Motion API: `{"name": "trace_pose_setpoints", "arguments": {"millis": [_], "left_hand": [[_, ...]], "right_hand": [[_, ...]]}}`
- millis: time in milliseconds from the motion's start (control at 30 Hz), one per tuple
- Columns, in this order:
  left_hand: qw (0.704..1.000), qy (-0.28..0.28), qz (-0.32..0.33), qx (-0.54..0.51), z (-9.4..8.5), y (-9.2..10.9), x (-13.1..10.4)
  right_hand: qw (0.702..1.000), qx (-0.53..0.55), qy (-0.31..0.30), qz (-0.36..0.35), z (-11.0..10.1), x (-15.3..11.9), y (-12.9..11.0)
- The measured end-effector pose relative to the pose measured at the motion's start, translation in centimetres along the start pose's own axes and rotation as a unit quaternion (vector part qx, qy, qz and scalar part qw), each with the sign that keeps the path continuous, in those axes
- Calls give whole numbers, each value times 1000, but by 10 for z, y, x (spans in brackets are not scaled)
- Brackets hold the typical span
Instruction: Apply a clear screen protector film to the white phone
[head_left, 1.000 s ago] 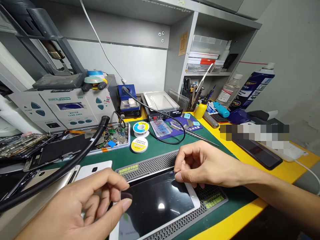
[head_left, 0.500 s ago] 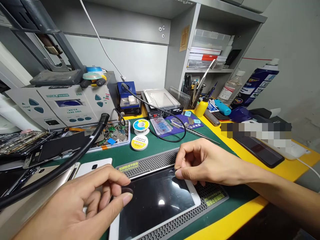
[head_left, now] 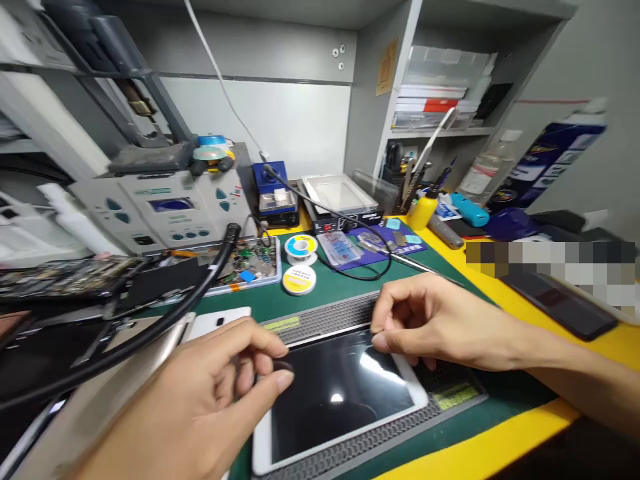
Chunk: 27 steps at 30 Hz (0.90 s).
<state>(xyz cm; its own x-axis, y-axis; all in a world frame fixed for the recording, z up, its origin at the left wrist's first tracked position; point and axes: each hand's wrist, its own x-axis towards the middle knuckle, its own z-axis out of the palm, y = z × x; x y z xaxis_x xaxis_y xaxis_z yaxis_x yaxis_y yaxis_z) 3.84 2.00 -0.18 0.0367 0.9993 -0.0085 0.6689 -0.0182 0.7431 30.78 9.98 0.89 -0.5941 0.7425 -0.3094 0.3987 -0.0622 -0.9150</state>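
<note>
A white-framed tablet [head_left: 340, 400] with a dark, glossy screen lies on a grey honeycomb pad [head_left: 345, 313]. Over its left edge is my left hand [head_left: 215, 387], thumb and index finger apart, with a small dark shape between them that I cannot make out. My right hand [head_left: 425, 323] is at the tablet's upper right corner, its thumb and index finger pinched together at the screen's edge. Whatever that pinch holds, if anything, is too small to name.
A rework station [head_left: 175, 207] stands at the back left, its black hose [head_left: 165, 333] crossing the left side. Behind the pad are solder spools [head_left: 300, 280], a parts tray [head_left: 260, 263] and a yellow bottle [head_left: 423, 212]. A phone [head_left: 560, 303] lies at the right.
The whole view has shifted, so the scene appears further right. Both hands keep nearly the same pose over the tablet.
</note>
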Motion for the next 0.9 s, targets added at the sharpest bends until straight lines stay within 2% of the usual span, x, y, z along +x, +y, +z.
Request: {"name": "trace_pose_setpoints", "arguments": {"millis": [100, 200, 533, 900], "left_hand": [[1000, -21, -17, -3, -6, 13, -1], [999, -34, -40, -9, -9, 18, -2], [999, -43, -23, -12, -10, 9, -6], [999, -38, -23, -4, -8, 8, -6]], "right_hand": [[999, -20, 1, 26, 0, 0, 4], [999, -25, -5, 40, 1, 2, 6], [999, -29, -9, 43, 0, 2, 10], [999, -29, 0, 45, 3, 1, 1]]}}
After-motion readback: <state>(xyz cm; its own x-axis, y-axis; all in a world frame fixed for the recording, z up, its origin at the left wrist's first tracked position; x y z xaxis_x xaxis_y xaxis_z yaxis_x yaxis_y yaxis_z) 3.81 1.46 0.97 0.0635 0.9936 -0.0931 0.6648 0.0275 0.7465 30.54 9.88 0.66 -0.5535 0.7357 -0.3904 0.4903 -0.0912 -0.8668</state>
